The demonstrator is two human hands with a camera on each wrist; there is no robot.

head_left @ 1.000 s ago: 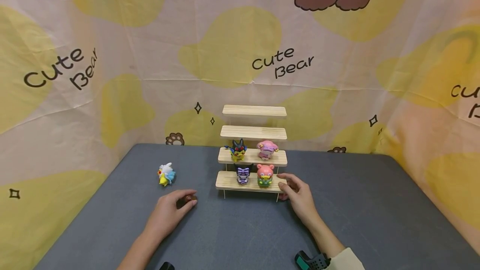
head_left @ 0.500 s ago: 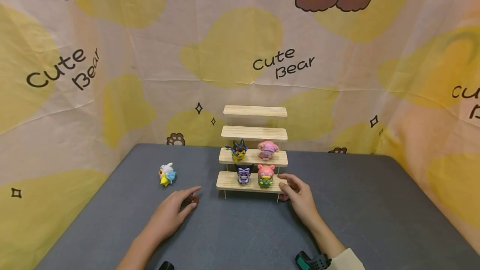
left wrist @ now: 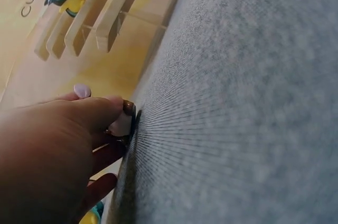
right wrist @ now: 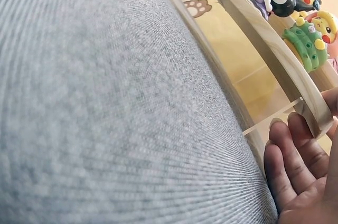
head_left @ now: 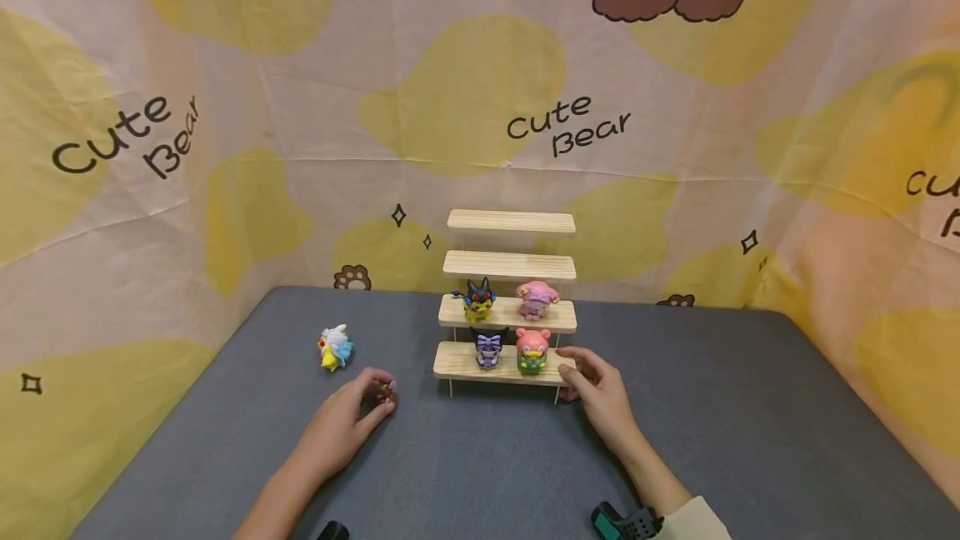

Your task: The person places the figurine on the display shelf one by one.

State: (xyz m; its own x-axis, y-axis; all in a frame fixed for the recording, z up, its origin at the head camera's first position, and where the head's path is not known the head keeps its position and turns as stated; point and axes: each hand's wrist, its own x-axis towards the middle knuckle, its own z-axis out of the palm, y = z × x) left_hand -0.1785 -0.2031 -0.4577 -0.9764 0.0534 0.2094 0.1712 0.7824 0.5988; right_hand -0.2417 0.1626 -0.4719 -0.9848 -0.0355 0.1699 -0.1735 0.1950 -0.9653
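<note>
My left hand (head_left: 343,419) is low over the table, thumb and fingers round a small brown figurine (head_left: 386,394) with pink bits. In the left wrist view the figurine (left wrist: 122,123) shows brown and white, mostly hidden by the thumb, close to the tabletop. My right hand (head_left: 600,398) grips the right end of the bottom board of a tiered wooden display shelf (head_left: 450,363), thumb on top and other fingers curled below. Beside that thumb stands a pink-hooded figurine in green (head_left: 532,352); a black and purple figurine (head_left: 488,350) stands left of it.
On the second board stand a yellow figurine with a dark hood (head_left: 477,302) and a pink figurine (head_left: 537,300). A white, blue and yellow figurine (head_left: 334,348) lies on the grey table (head_left: 480,473), left of the shelf. A printed cloth (head_left: 465,90) hangs behind.
My left forefinger straightened away from the brown figurine, then bent back onto it, and more of the figurine shows now. My right hand has kept its place on the shelf.
</note>
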